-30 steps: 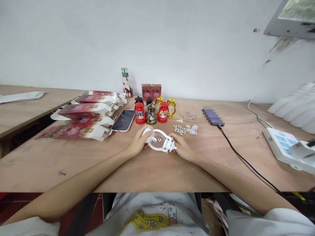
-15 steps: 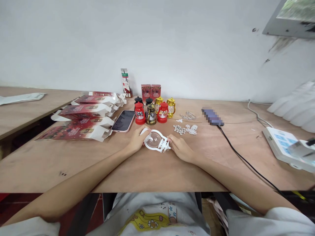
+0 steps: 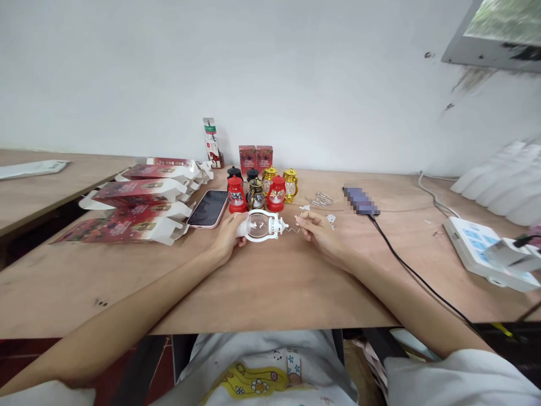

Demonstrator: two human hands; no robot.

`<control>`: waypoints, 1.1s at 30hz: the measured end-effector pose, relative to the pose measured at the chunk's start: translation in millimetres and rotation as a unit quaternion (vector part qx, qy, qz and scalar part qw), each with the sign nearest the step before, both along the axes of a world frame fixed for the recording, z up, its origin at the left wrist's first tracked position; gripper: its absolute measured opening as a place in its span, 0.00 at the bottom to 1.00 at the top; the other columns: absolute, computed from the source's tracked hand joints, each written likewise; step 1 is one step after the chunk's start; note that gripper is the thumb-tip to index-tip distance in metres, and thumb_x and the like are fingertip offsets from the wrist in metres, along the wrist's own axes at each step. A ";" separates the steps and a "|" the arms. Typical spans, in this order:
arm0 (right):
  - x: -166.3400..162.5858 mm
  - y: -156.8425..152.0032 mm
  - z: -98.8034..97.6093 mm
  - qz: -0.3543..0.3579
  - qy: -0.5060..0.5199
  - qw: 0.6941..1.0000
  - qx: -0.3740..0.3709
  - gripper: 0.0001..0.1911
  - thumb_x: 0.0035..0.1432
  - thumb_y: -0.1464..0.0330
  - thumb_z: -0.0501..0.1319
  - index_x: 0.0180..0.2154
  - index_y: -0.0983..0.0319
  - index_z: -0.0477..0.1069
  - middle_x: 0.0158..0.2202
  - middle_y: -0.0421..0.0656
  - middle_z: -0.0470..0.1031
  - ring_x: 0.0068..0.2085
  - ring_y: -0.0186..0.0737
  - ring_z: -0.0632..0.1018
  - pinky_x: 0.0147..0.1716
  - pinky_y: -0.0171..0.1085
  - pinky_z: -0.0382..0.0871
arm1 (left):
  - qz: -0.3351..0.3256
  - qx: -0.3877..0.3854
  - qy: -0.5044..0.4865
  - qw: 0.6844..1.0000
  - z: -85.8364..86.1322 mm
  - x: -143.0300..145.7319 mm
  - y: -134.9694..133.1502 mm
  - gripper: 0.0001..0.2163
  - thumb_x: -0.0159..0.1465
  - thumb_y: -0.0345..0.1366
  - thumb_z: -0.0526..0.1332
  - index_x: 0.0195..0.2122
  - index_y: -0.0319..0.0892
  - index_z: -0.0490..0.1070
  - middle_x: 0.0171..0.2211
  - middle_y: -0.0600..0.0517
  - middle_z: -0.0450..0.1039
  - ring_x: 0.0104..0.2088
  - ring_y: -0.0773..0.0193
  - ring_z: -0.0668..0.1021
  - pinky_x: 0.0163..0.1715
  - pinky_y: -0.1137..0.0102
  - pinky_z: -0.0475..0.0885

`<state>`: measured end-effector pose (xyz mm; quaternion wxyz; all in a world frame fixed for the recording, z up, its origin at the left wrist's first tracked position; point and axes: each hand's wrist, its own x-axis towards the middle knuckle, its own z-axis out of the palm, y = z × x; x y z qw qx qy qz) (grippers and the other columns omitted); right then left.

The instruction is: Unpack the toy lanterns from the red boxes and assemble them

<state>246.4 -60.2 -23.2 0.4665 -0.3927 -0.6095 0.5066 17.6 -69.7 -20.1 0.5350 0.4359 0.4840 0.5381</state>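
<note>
My left hand (image 3: 230, 239) is wrapped round the base of a white toy lantern (image 3: 258, 226), which lies on its side with its clear globe facing up and its top toward the right. A thin bent wire (image 3: 291, 229) sticks out from the lantern's top. Just right of it, my right hand (image 3: 318, 228) has its fingers curled in a pinch near the wire's end; what lies between the fingertips is too small to make out. Beyond the hands stand red lanterns (image 3: 276, 194), gold lanterns (image 3: 290, 185), black ones (image 3: 235, 174) and a bronze one (image 3: 256, 195).
Flattened red printed boxes (image 3: 127, 220) lie at the left beside a phone (image 3: 208, 208). Wire handles (image 3: 321, 199) and small white pieces (image 3: 331, 219) lie beyond my right hand. A second phone (image 3: 359, 200) with a black cable and a power strip (image 3: 486, 248) are at the right.
My right hand has moved away from the lantern's top, and a bent wire now shows between them. The lantern has turned and shifted slightly up and left in view.
</note>
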 end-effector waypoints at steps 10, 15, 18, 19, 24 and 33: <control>12.5 6.5 5.8 0.064 -0.021 0.997 0.038 0.17 0.43 0.56 0.69 0.23 0.62 0.70 0.21 0.37 0.71 0.23 0.29 0.68 0.26 0.32 0.63 | 0.035 0.005 -0.011 0.999 -1.8 1.2 0.6 0.18 0.49 0.47 0.63 0.33 0.39 0.65 0.18 0.58 0.64 0.13 0.73 0.65 0.08 0.78 0.57; 34.8 32.2 3.4 -0.045 0.027 0.997 0.052 0.17 0.42 0.55 0.69 0.24 0.61 0.71 0.20 0.36 0.69 0.22 0.28 0.67 0.23 0.30 0.61 | 0.024 0.015 -0.037 0.999 -1.4 1.3 1.1 0.18 0.48 0.47 0.64 0.33 0.39 0.66 0.20 0.58 0.65 0.15 0.73 0.65 0.09 0.78 0.58; 58.4 53.6 -0.5 -0.173 0.015 0.982 0.079 0.17 0.43 0.55 0.67 0.26 0.62 0.71 0.24 0.38 0.73 0.22 0.28 0.67 0.24 0.31 0.62 | 0.009 0.019 -0.043 0.999 -0.5 2.3 -0.7 0.19 0.48 0.46 0.65 0.34 0.39 0.65 0.21 0.57 0.66 0.16 0.73 0.66 0.10 0.78 0.59; 66.9 59.8 -2.3 -0.213 0.005 0.973 0.083 0.17 0.43 0.55 0.67 0.26 0.62 0.72 0.25 0.40 0.74 0.22 0.28 0.66 0.24 0.31 0.62 | 0.003 0.018 -0.042 0.999 -0.3 2.5 -1.4 0.19 0.48 0.46 0.65 0.33 0.39 0.65 0.21 0.57 0.66 0.17 0.72 0.67 0.10 0.78 0.59; 102.7 78.1 -13.4 -0.346 -0.151 0.918 0.119 0.16 0.50 0.56 0.60 0.32 0.63 0.75 0.31 0.45 0.78 0.25 0.33 0.71 0.29 0.35 0.66 | -0.012 0.018 -0.043 0.999 1.2 2.7 -3.3 0.19 0.48 0.46 0.66 0.32 0.39 0.63 0.21 0.57 0.65 0.17 0.72 0.66 0.11 0.78 0.59; 102.3 81.3 -21.2 -0.338 -0.513 0.776 0.142 0.15 0.59 0.61 0.53 0.39 0.60 0.76 0.36 0.48 0.79 0.38 0.47 0.77 0.37 0.40 0.65 | -0.024 0.066 -0.027 0.997 0.7 6.2 -5.4 0.23 0.44 0.41 0.71 0.36 0.39 0.64 0.29 0.55 0.69 0.24 0.72 0.70 0.19 0.76 0.62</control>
